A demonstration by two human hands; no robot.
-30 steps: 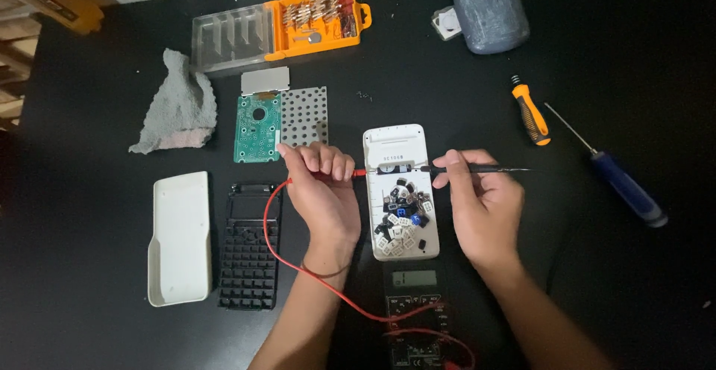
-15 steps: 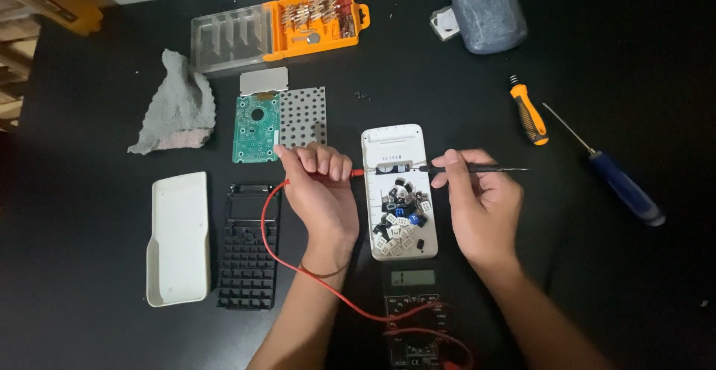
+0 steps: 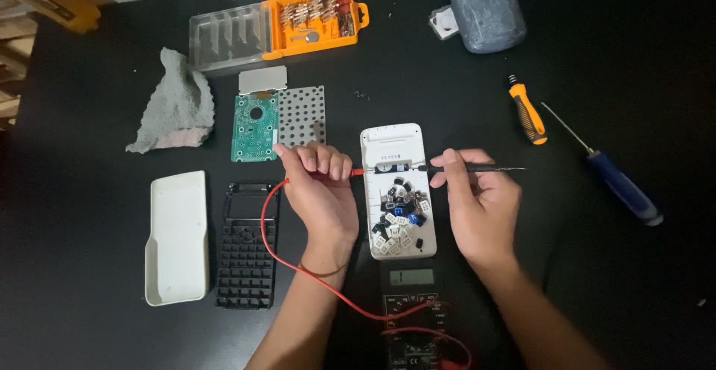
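Observation:
My left hand [image 3: 321, 187] grips a red test probe [image 3: 356, 171] whose tip touches the left side of a white calculator back shell [image 3: 393, 142]. My right hand [image 3: 481, 206] pinches a black test probe [image 3: 477, 168] pointing at the same shell from the right. Several loose black, white and blue keys [image 3: 399, 221] lie inside the shell. A red lead [image 3: 298, 265] loops down to a black multimeter [image 3: 410, 310] near the bottom edge.
On the black table lie a green circuit board [image 3: 253, 127], a dotted grey key membrane [image 3: 302, 116], a black key frame [image 3: 246, 247], a white cover [image 3: 177, 236], a grey cloth [image 3: 175, 105], an orange bit case [image 3: 298, 19], an orange screwdriver [image 3: 528, 110] and a blue screwdriver [image 3: 619, 183].

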